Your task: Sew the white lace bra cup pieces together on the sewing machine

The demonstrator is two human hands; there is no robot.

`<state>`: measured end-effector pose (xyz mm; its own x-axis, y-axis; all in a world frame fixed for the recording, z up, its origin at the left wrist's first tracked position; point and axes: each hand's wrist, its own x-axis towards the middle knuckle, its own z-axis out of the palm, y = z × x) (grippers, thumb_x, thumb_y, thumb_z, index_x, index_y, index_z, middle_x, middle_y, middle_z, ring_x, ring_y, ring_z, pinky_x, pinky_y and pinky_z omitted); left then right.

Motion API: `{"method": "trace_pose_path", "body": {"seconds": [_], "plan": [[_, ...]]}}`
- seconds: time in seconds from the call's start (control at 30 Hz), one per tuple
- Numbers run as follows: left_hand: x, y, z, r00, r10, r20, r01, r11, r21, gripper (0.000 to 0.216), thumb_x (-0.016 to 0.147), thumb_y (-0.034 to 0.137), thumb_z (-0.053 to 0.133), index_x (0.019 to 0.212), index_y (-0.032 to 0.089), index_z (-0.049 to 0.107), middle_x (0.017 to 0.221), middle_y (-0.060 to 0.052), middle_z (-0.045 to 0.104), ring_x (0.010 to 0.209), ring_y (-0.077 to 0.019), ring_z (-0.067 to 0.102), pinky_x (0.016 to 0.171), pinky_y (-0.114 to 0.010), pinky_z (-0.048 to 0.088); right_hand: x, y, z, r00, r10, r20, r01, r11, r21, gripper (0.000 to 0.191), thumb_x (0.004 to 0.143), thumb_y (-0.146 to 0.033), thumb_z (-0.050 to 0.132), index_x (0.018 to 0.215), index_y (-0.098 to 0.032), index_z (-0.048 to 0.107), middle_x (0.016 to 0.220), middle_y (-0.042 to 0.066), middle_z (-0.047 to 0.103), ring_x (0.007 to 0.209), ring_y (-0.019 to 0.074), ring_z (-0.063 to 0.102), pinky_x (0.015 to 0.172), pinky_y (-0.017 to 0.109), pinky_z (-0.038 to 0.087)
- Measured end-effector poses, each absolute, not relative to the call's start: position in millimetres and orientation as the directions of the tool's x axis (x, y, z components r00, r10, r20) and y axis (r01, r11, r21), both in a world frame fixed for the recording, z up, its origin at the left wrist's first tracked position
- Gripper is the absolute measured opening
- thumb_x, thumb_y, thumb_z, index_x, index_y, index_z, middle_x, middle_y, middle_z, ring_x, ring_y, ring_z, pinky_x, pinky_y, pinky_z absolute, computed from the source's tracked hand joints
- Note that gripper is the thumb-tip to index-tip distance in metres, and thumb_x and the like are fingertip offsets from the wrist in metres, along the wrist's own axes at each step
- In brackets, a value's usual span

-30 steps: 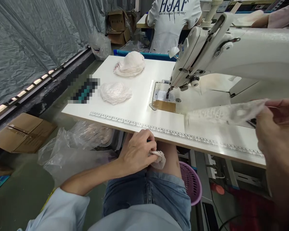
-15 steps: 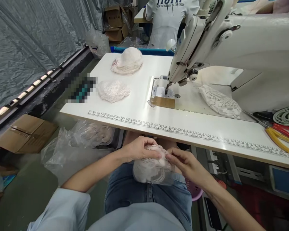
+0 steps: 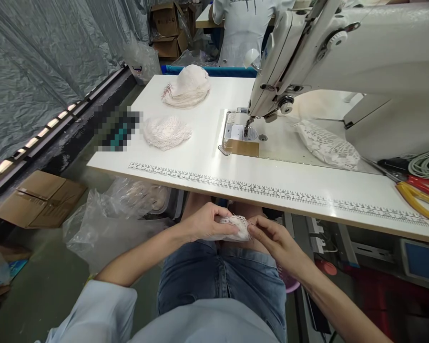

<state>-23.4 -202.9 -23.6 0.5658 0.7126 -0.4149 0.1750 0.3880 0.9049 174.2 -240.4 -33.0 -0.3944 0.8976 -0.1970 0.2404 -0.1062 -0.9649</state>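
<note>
Above my lap, just below the table's front edge, a white lace fabric piece [image 3: 240, 227] is bunched between my two hands. My left hand [image 3: 210, 223] grips its left side, thumb on top and fingers underneath. On the opposite side my right hand [image 3: 270, 237] pinches the edge between thumb and fingertips. Another white lace piece [image 3: 167, 133] lies flat on the tabletop, with a stack of white cloth pieces [image 3: 188, 87] behind it. A further lace piece [image 3: 327, 145] rests beside the sewing machine [image 3: 289, 62].
The white table [image 3: 200, 164] has a ruler strip [image 3: 271, 193] along its front. Yellow-handled scissors [image 3: 416, 200] lie at the right end. Clear plastic bags [image 3: 103, 228] and a cardboard box [image 3: 41, 197] are at lower left. A person [image 3: 246, 31] sits beyond the table.
The lace piece that hung down over my lap is now folded up into a smaller bundle between my hands. Both hands stay in nearly the same place.
</note>
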Motion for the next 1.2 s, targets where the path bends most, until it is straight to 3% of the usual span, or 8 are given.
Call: {"method": "trace_pose_path", "body": {"seconds": [0.2,0.43,0.63,0.83,1.0,1.2], "plan": [[-18.7,-205.7,-25.1,0.512,0.749,-0.42,0.181,0.383,0.906,0.026,0.064,0.033,0.073,0.073,0.009,0.068,0.06,0.002,0.053,0.055,-0.0066,0.042,0.051,-0.019,0.032,180.9,-245.7,-36.2,-0.382,0.904,-0.19,0.22,-0.11,-0.969,0.027,0.09,-0.04,0.048,0.075,-0.019,0.057,0.072,0.002,0.061,0.068,0.0154,0.058,0.061,0.024,0.05],[-9.8,-205.5,-24.0,0.516,0.761,-0.392,0.288,0.277,0.917,0.019,0.067,0.03,0.069,0.068,0.01,0.068,0.065,-0.001,0.056,0.058,-0.0085,0.045,0.052,-0.02,0.033,198.7,-246.5,-41.8,-0.271,0.96,-0.072,0.425,0.052,-0.904,0.022,0.093,-0.036,0.045,0.088,-0.022,0.061,0.079,0.003,0.063,0.072,0.0169,0.059,0.059,0.025,0.047],[-4.0,-208.4,-23.6,0.544,0.759,-0.357,0.335,0.193,0.922,0.015,0.07,0.026,0.065,0.067,0.011,0.067,0.065,0.001,0.053,0.058,-0.0078,0.043,0.053,-0.021,0.031,189.9,-244.6,-33.3,-0.346,0.929,0.133,0.41,0.277,-0.869,0.017,0.092,-0.028,0.048,0.105,-0.024,0.058,0.097,0.008,0.061,0.089,0.0207,0.059,0.072,0.031,0.048],[-0.5,-209.8,-23.8,0.594,0.702,-0.392,0.36,0.204,0.91,0.019,0.07,0.028,0.063,0.06,0.011,0.061,0.056,0.005,0.041,0.055,-0.0062,0.033,0.051,-0.021,0.025,181.7,-241.8,-29.6,-0.487,0.859,0.155,0.478,0.411,-0.777,0.012,0.093,-0.02,0.043,0.089,-0.022,0.054,0.086,0.005,0.055,0.077,0.0166,0.053,0.065,0.029,0.042],[-4.3,-208.2,-26.4,0.622,0.623,-0.473,0.36,0.309,0.88,0.019,0.067,0.03,0.066,0.066,0.011,0.066,0.059,0.002,0.051,0.057,-0.008,0.04,0.053,-0.021,0.03,189.4,-239.0,-32.7,-0.401,0.906,0.132,0.505,0.339,-0.793,0.015,0.094,-0.021,0.038,0.081,-0.021,0.043,0.074,0.001,0.047,0.062,0.0132,0.044,0.056,0.027,0.036],[-9.1,-203.9,-29.4,0.609,0.59,-0.53,0.348,0.402,0.847,0.022,0.067,0.033,0.068,0.065,0.011,0.067,0.056,0.003,0.049,0.054,-0.007,0.038,0.051,-0.021,0.028,198.9,-243.6,-26.1,-0.392,0.914,0.105,0.446,0.288,-0.847,0.015,0.095,-0.024,0.04,0.082,-0.021,0.048,0.075,0.001,0.051,0.064,0.0139,0.048,0.058,0.027,0.038]]}}
